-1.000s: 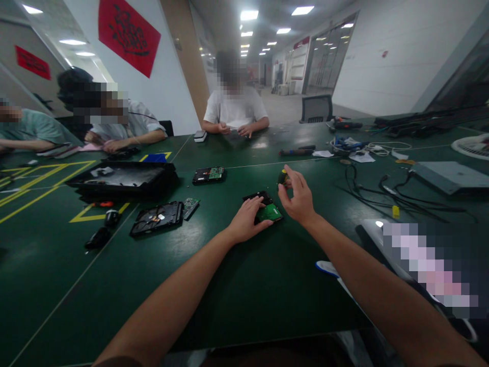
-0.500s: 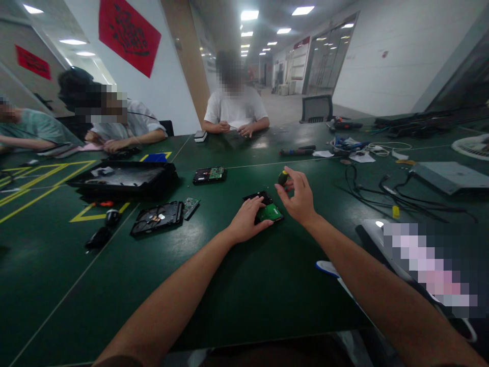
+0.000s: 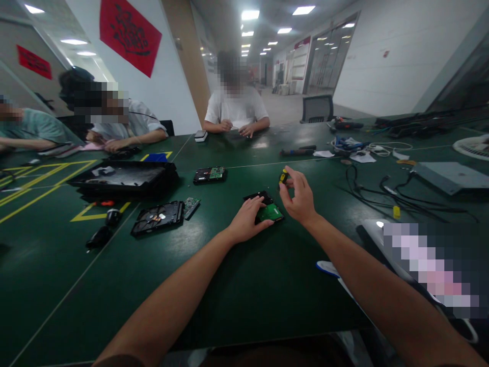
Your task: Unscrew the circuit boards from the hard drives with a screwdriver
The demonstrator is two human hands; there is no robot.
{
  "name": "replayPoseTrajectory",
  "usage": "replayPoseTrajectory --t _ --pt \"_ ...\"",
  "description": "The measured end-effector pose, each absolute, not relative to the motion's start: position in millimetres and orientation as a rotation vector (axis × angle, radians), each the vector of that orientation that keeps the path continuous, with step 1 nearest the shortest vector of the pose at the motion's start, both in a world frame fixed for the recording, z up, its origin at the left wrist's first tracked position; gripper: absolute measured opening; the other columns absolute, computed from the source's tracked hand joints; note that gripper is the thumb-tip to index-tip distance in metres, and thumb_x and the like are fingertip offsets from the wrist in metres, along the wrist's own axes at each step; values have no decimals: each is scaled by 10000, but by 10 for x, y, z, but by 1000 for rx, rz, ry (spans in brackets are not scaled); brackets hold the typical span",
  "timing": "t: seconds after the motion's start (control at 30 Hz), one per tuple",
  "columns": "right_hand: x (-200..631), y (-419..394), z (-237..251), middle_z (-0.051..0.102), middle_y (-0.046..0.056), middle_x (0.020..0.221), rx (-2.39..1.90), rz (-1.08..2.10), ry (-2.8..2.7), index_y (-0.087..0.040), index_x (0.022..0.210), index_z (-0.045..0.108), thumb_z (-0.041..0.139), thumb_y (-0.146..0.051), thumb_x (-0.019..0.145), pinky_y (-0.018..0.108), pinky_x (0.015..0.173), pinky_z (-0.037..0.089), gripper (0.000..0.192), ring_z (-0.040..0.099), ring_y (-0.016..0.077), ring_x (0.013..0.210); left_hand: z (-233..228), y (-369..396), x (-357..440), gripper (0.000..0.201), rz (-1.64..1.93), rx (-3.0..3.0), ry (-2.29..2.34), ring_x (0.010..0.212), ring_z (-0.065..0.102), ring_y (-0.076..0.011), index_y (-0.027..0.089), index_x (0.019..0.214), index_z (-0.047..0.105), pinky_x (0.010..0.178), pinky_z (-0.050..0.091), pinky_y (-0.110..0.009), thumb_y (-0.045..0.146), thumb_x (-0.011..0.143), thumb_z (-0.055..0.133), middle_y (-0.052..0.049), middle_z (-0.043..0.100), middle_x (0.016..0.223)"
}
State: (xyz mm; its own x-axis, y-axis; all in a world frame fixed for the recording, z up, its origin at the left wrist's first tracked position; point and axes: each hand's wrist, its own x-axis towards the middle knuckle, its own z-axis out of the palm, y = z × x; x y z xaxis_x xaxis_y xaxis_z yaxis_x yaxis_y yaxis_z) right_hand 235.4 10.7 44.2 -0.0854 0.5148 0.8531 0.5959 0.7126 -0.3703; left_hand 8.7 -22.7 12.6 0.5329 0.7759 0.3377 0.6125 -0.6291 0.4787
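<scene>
Turned between the right hand's fingertips, a yellow-and-black handle (image 3: 283, 176) now shows more of its yellow side than half a second ago, while the left hand (image 3: 246, 216) has stayed in place. The right hand (image 3: 300, 196) pinches this handle upright between thumb and fingers, just above and beside a hard drive (image 3: 273, 211) with a green circuit board. The left hand lies over the drive, fingers and thumb spread apart and resting on it. The drive sits on a broad, dark green table (image 3: 229, 290), faintly glossy, crossed by thin pale seams and, at left, by yellow tape lines (image 3: 82, 216). To the left on the same surface are an opened drive (image 3: 157, 218), a small loose circuit board (image 3: 191, 208) and a black tray (image 3: 122, 178); black cables (image 3: 376, 196) and a grey metal box (image 3: 453, 177) are at right. Across the table sits a person in a white shirt (image 3: 237, 109); two more people sit at far left. Behind them, a pale office recedes under bright ceiling panels. A large red poster (image 3: 130, 36) bears black brush-style characters, too unclear to read; a smaller red one (image 3: 33, 61) hangs farther left.
</scene>
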Motion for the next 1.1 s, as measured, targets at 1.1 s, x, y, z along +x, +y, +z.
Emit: replayPoseTrajectory --t 1.1 --pt "2355 112 438 585 131 1351 -880 -87 -1743 -316 1586 410 570 -273 1021 487 893 661 589 696 246 979 118 -214 83 610 763 2473 1150 1573 389 -349 204 1389 572 1308 290 -606 581 930 710 -172 502 1620"
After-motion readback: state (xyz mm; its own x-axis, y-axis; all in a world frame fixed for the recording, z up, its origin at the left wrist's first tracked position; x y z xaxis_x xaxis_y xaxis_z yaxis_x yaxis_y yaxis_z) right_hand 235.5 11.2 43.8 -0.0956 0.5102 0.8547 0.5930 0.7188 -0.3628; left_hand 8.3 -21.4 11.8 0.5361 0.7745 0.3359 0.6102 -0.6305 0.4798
